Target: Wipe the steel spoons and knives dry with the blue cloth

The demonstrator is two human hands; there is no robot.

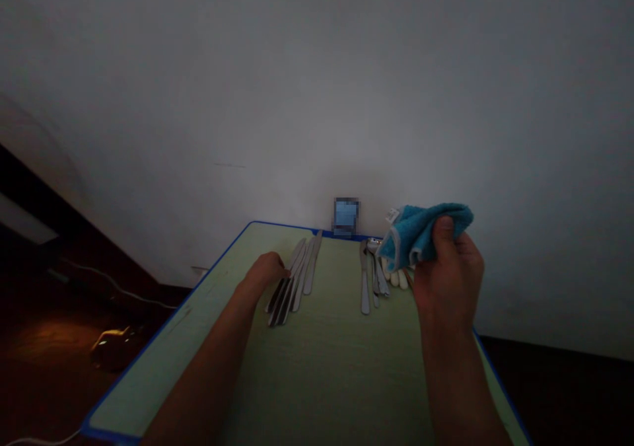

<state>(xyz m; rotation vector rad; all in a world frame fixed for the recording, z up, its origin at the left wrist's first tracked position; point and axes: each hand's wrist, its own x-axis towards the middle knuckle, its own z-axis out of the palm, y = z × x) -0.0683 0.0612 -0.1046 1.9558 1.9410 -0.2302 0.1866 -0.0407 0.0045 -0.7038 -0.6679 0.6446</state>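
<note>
The left hand [265,271] lies over the middle of a loose bunch of table knives [293,281] near the table's [327,380] far edge, left of centre. Its fingers curl down against the knives, hiding part of them; whether they grip anything, I cannot tell. The knives lie lengthwise, running from near to far and leaning slightly right at their far ends.

The right hand [448,275] is raised near the far right corner, fingers and thumb closed around a bunched blue terry cloth [426,236]. A small white tag [393,215] on the cloth has no readable writing.

Below the cloth, a second group of cutlery points the same way: a table knife [365,286] and spoons [375,264], partly hidden by the cloth. Pale rounded shapes [397,278] beside them are too dim to identify. A pixelated blue square [346,215] stands just beyond the far edge, against the wall [317,102].
</note>
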